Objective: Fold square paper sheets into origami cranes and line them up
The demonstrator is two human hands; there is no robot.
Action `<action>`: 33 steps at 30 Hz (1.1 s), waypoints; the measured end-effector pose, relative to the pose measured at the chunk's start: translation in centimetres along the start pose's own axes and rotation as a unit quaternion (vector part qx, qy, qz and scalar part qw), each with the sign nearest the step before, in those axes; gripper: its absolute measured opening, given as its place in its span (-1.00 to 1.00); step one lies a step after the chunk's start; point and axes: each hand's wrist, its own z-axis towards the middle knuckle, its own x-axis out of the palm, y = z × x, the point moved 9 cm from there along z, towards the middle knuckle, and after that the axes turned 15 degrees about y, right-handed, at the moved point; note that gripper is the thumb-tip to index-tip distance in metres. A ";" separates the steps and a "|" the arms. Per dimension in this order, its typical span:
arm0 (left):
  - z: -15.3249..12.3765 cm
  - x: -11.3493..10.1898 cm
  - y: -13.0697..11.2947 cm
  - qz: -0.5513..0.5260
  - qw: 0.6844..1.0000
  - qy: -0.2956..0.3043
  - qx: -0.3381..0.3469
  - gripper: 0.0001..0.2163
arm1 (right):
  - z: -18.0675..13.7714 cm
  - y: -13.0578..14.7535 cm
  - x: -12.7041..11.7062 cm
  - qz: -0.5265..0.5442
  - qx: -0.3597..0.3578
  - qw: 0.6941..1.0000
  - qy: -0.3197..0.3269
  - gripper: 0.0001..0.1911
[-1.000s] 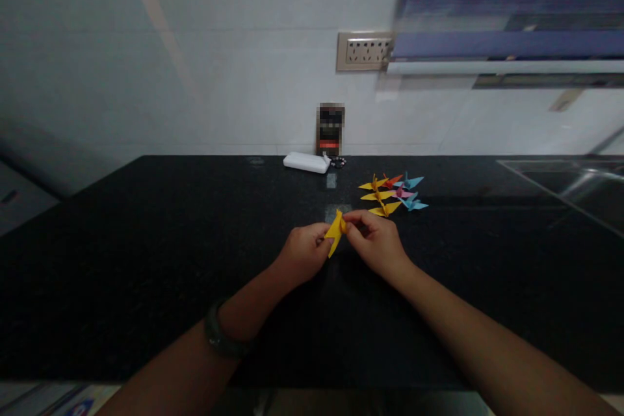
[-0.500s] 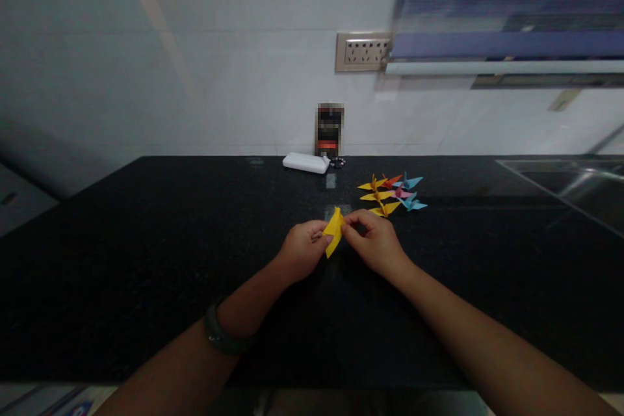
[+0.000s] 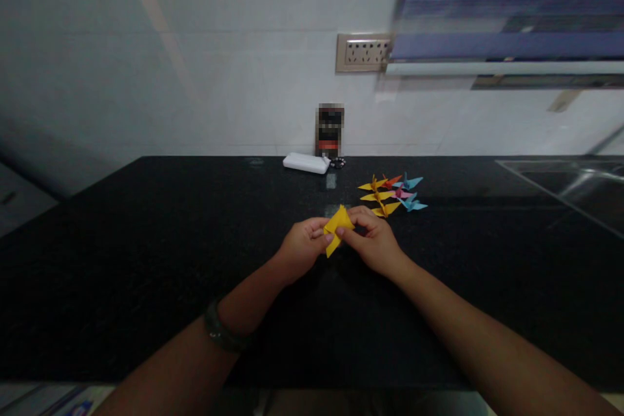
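A folded piece of yellow origami paper (image 3: pixel 340 221) is held between both hands above the dark countertop. My left hand (image 3: pixel 303 248) pinches its left side, thumb on the near face. From the right, my right hand (image 3: pixel 373 240) grips the other side, its thumb pressed on the front and the fingers partly hidden behind the paper. Just beyond my right hand sit several folded paper cranes: yellow ones such as the nearest yellow crane (image 3: pixel 387 209), an orange crane (image 3: pixel 391 181), a pink crane (image 3: pixel 400 193) and blue ones like the front blue crane (image 3: pixel 413 203).
A white power-bank-like block (image 3: pixel 305 163) with a beaded strap (image 3: pixel 337 162) lies by the wall. Behind it leans a blurred dark upright object (image 3: pixel 330 130). A sink (image 3: pixel 575 185) is set into the black countertop (image 3: pixel 146 260) at right. A socket panel (image 3: pixel 363 52) is on the wall.
The yellow paper now shows a wider face, with a flap spread to the right. My right thumb has moved onto its front, while my left hand stays nearly still.
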 end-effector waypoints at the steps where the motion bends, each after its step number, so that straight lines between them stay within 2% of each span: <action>1: 0.0 0.1 -0.1 -0.004 1.000 0.004 0.002 -0.72 | 0.0 -0.3 0.0 0.012 0.007 1.000 -0.003 -0.90; 8: -0.1 0.3 0.1 -0.027 1.000 0.011 -0.004 -0.74 | -0.1 -0.2 0.2 0.071 -0.003 0.997 0.020 -0.93; 15: 0.0 0.4 0.2 -0.069 0.997 0.019 0.007 -0.73 | -0.1 0.9 -0.1 0.011 -0.034 0.999 0.028 -0.94; 22: 0.0 0.2 -0.1 -0.051 0.999 0.004 0.006 -0.78 | 0.0 0.5 0.4 0.037 -0.016 0.998 0.039 -0.90; 27: 0.0 0.7 0.1 -0.057 0.998 0.035 0.001 -0.72 | 0.1 -0.5 0.2 0.094 0.001 0.995 0.024 -0.95; 33: -0.1 0.7 0.1 -0.083 0.995 0.050 0.007 -0.70 | 0.1 0.2 0.4 0.068 -0.021 0.996 0.047 -0.86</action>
